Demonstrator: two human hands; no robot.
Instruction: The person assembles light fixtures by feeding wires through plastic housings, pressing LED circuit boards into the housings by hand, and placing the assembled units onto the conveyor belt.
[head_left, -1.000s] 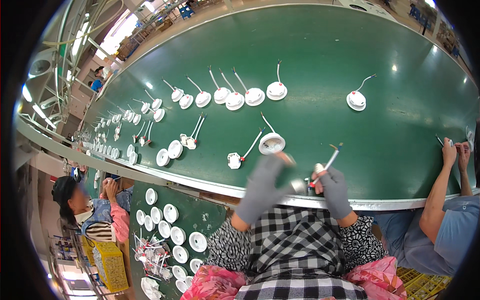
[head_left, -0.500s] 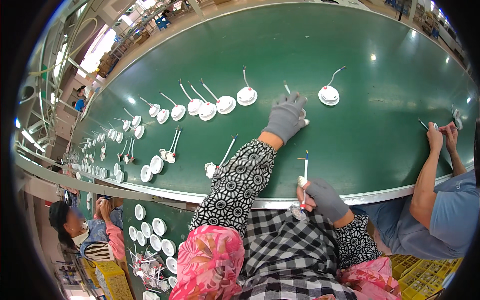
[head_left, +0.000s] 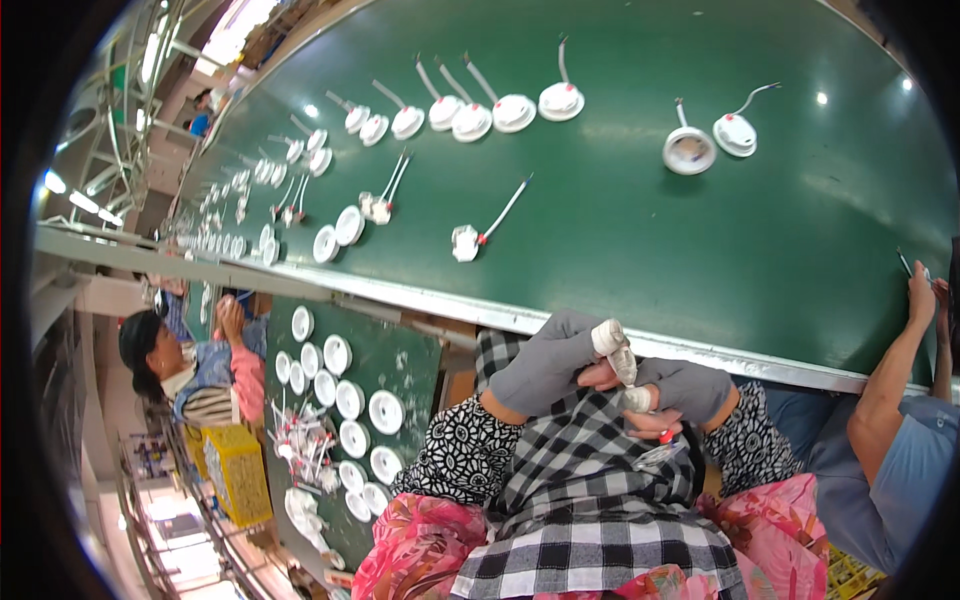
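Both my hands wear grey gloves with white-wrapped fingertips and meet in front of my checked apron, at the green table's near edge. My right hand [head_left: 685,392] is closed around a wired fitting [head_left: 660,455], whose clear-looking base and red bit show below the fingers. My left hand [head_left: 560,362] pinches at the upper end of that fitting's white cable, mostly hidden by the fingers. Beyond them on the green table [head_left: 600,230] lies a white octagonal fitting [head_left: 465,243] with a red joint and cable. Farther right sit a round white lamp [head_left: 688,150] and another lamp [head_left: 736,135].
A row of white lamps [head_left: 514,113] with upright cables runs left along the table. A lower side table [head_left: 400,345] holds white rings [head_left: 386,411] and a pile of wired fittings [head_left: 303,440]. A co-worker's hands [head_left: 925,290] work at the right; another person sits left.
My left hand has drawn back from the round lamp on the table and joined my right hand at the cable. The lamp stays behind, uncovered. The view has turned.
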